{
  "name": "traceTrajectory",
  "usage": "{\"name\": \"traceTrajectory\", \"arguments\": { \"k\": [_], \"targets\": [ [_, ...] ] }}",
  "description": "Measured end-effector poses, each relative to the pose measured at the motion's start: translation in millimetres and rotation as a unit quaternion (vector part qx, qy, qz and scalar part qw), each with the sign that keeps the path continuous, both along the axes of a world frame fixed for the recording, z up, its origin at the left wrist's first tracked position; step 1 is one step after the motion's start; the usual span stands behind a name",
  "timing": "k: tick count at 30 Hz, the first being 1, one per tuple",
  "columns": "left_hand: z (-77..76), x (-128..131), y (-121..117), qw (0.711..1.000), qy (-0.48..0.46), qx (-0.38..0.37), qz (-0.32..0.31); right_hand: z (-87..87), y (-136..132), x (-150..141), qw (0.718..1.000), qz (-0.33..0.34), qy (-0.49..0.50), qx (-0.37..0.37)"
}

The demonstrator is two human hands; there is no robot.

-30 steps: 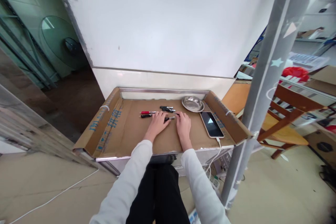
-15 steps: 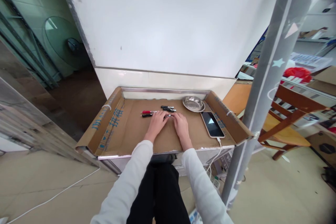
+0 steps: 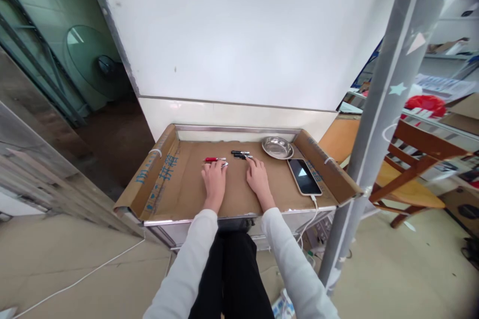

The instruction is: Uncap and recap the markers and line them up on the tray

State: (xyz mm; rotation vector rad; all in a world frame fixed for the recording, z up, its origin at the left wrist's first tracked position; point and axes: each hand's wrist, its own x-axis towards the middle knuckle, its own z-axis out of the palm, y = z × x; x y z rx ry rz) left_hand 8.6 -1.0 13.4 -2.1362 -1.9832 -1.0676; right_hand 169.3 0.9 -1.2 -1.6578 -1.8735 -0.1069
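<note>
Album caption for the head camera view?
Left hand by red pen, right hand by black pens; metal dish and smartphone nearby.

The light is bright, the edges stretched and seemingly blurred.

One pen [image 3: 211, 159] was coloured red; the far pens [image 3: 237, 152] were done in black. Cardboard lining [image 3: 239, 194] was printed blue on brown. Dish [image 3: 277, 146] was finished silver. Phone screen [image 3: 305, 184] was black, marked with a white triangle.
</note>
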Motion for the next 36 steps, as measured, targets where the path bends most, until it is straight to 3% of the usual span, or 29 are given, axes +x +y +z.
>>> {"name": "traceTrajectory", "arguments": {
  "k": [4,9,13,16,18,27,36],
  "targets": [
    [-4.1,-0.9,2.5,0.998,0.014,-0.040,0.053,-2.4,-0.9,-4.0,0.996,-0.072,-0.045,-0.023],
    [-7.2,2.1,7.4,0.999,0.005,-0.044,0.032,-1.2,-1.2,-6.0,0.993,-0.091,-0.062,-0.034],
    [-7.6,11.0,9.4,0.999,-0.017,-0.018,-0.040,0.4,-0.2,-4.8,0.995,-0.076,-0.051,-0.031],
    [-8.5,22.2,11.7,0.990,0.023,0.004,-0.142,1.0,-0.1,-4.3,0.996,-0.069,-0.044,-0.018],
    [-9.9,29.6,15.2,0.984,0.041,0.001,-0.175,0.9,0.0,-4.2,0.996,-0.072,-0.044,-0.009],
    [-15.5,43.6,40.5,0.989,0.033,0.007,-0.143,0.8,2.6,-3.7,0.994,-0.085,-0.067,-0.012],
    [-15.8,40.0,40.1,0.987,0.040,0.018,-0.153,0.0,3.7,-2.0,0.991,-0.104,-0.082,-0.013]
  ]
}}
